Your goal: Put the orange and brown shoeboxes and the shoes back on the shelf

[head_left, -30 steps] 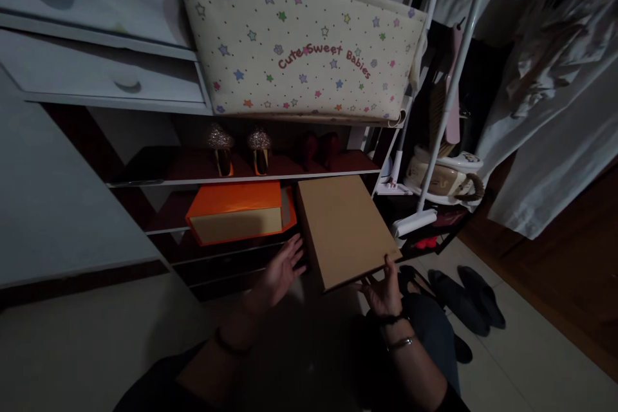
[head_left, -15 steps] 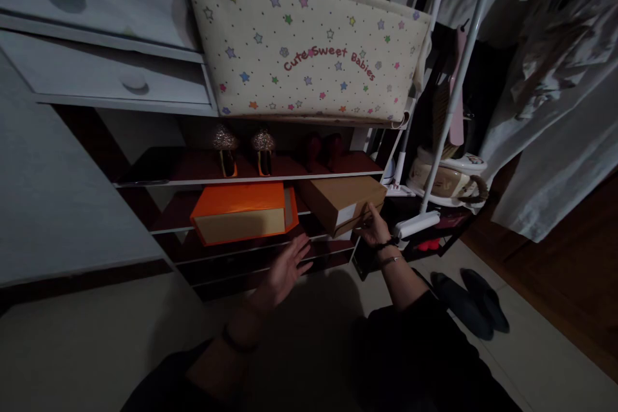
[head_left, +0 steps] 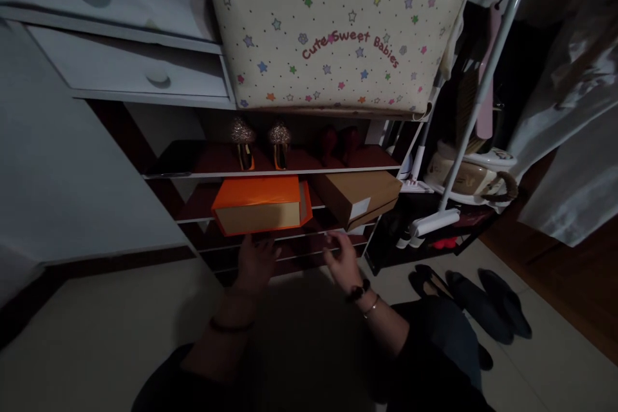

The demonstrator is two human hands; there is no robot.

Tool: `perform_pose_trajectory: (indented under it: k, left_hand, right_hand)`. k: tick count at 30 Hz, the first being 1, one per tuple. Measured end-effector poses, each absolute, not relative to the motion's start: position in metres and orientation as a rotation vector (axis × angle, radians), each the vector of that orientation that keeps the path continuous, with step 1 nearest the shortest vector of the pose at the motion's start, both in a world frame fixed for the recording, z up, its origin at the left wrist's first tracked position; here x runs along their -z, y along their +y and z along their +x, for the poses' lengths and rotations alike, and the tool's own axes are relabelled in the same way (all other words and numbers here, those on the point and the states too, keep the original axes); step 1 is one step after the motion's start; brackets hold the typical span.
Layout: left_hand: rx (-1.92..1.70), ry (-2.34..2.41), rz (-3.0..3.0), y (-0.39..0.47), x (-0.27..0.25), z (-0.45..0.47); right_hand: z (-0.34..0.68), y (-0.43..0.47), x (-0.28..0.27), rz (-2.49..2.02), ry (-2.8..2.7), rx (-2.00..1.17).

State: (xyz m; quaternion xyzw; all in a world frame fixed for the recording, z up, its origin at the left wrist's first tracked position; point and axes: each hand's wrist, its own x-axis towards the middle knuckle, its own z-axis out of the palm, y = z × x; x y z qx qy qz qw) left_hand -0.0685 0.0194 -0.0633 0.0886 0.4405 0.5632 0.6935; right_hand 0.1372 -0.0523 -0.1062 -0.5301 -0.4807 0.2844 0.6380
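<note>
My left hand [head_left: 255,264] is just below the front edge of an orange box [head_left: 263,193], fingers apart and holding nothing. The box lies on a dark red shelf [head_left: 193,203] and juts out past its edge. To the right sits a brown cardboard box [head_left: 364,192] with a white label, also jutting out at an angle. Below it my right hand [head_left: 342,261] hangs in the air with its fingers apart and bent, holding nothing. On the shelf above stand a pair of glittery high heels [head_left: 261,141] and a pair of dark red shoes [head_left: 339,143].
A star-printed fabric bin [head_left: 333,38] stands above the shelves. At the left is a white drawer [head_left: 140,64]. Right of the shelves lean pale poles [head_left: 487,77], one ending in a white roller [head_left: 436,222]. Dark shoes [head_left: 483,306] lie on the tiled floor.
My right hand has let go of the brown box and moved down and left. My left hand has shifted left, under the orange box. The view has turned slightly left.
</note>
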Motion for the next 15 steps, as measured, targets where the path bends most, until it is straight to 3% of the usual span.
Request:
perform_pose_trajectory:
  k: [3,6,15]
  left_hand:
    - [-1.356,0.964,0.187,0.031,0.057,-0.082]
    - [-1.422,0.847,0.170,0.039,0.052,-0.092]
    - [-1.333,0.778,0.036,0.033,0.054,-0.098]
  right_hand:
    - [0.095,-0.024,0.076,-1.196,-1.851,-0.112]
    - [0.063,0.014,0.053,-1.206,-2.202,0.279]
    - [0.026,0.055,0.061,-1.373,-2.315,0.472]
